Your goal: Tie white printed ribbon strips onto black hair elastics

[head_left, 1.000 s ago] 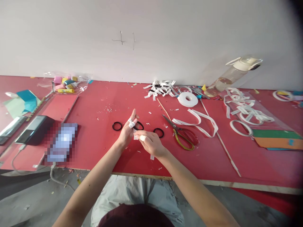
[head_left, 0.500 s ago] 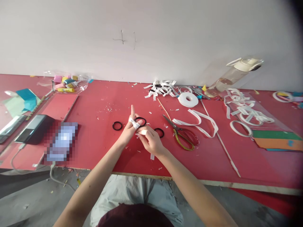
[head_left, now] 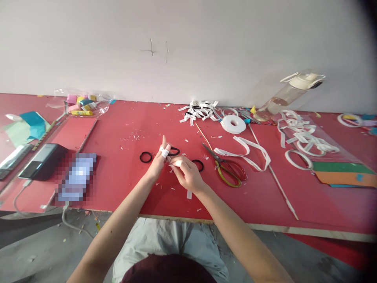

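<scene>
My left hand (head_left: pixel 159 159) is raised over the red table (head_left: pixel 123 133), two fingers pointing up with a white printed label strip (head_left: pixel 164 152) wrapped around them. A black hair tie (head_left: pixel 174 151) sits just behind those fingers; whether they touch it I cannot tell. My right hand (head_left: pixel 186 173) is closed in a pinch at the strip, right against the left fingers. Two more black hair ties lie flat, one to the left (head_left: pixel 145 157) and one to the right (head_left: pixel 198 165).
Red-handled scissors (head_left: pixel 228 169) lie right of my hands beside a loose white ribbon (head_left: pixel 250 151). A tape roll (head_left: pixel 233 124), a heap of cut strips (head_left: pixel 198 111), and a tilted bottle (head_left: pixel 288 94) stand farther back. A black device (head_left: pixel 44 161) rests at the left.
The hair tie at my left fingers rose and came back down. My right hand moved up from below to pinch at the strip on the left fingers.
</scene>
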Demonstrator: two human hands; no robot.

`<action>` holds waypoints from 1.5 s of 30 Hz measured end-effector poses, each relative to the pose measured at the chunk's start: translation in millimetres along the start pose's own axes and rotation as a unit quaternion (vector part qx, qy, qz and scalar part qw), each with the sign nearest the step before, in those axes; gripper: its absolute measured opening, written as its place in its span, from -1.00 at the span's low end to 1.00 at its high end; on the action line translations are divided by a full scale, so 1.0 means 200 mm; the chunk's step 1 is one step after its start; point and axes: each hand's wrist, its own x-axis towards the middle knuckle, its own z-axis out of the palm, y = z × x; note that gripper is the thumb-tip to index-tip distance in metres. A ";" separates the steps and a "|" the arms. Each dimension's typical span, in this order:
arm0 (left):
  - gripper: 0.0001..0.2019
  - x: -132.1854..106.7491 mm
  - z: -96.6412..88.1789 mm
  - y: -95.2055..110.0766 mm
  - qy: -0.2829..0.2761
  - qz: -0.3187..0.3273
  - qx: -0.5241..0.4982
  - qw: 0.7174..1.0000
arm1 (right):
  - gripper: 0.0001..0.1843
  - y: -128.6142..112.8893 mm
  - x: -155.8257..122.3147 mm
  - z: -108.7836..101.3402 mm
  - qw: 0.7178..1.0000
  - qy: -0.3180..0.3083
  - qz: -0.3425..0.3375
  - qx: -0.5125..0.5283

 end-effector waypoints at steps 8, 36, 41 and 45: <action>-0.25 -0.04 0.06 0.05 -0.023 -0.026 -0.149 0.988 | -0.86 -0.03 -0.01 -0.01 0.997 -0.009 -0.066 0.031; -0.33 -0.01 -0.01 0.02 -0.054 0.014 0.116 0.992 | -0.85 -0.01 -0.03 0.01 0.996 0.019 0.060 0.056; -0.34 -0.05 0.01 0.06 -0.096 0.031 0.114 0.988 | -0.73 0.01 -0.03 0.02 0.975 0.038 0.201 0.087; -0.33 -0.06 0.02 0.04 -0.125 0.016 0.103 0.987 | -0.78 0.03 -0.03 0.02 0.968 0.019 0.225 0.112</action>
